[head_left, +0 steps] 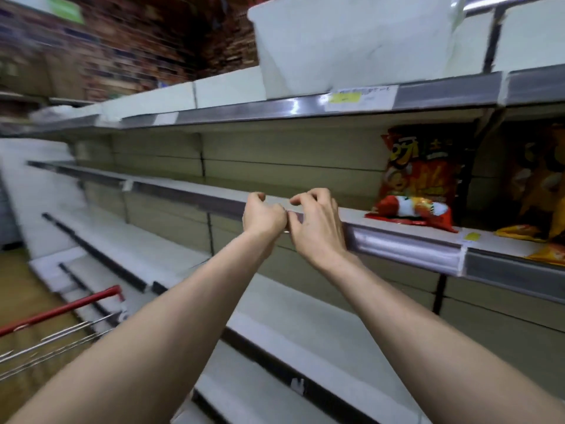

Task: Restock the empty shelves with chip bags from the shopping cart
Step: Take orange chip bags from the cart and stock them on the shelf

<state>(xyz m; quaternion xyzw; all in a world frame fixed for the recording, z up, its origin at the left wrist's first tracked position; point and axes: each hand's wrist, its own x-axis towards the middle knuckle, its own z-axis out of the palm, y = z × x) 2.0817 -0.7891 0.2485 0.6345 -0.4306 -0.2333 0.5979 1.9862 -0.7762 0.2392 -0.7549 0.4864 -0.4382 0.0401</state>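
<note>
1. Our left hand (264, 214) and right hand (316, 223) meet knuckle to knuckle at the front lip of the middle shelf (189, 191), fingers curled in, and we see nothing in either
2. A red chip bag (423, 169) stands on that shelf to our right, with a second red bag (411, 211) lying flat before it
3. Yellow bags (538, 185) fill the next bay
4. The red-handled shopping cart (61, 310) sits at lower left

Left forearm (183, 316) and right forearm (397, 304) bare, stretched forward and upward, wrists converging, left hand (264, 214) in a loose fist, right hand (315, 224) touching it at the knuckles, fingers curled, both empty
</note>
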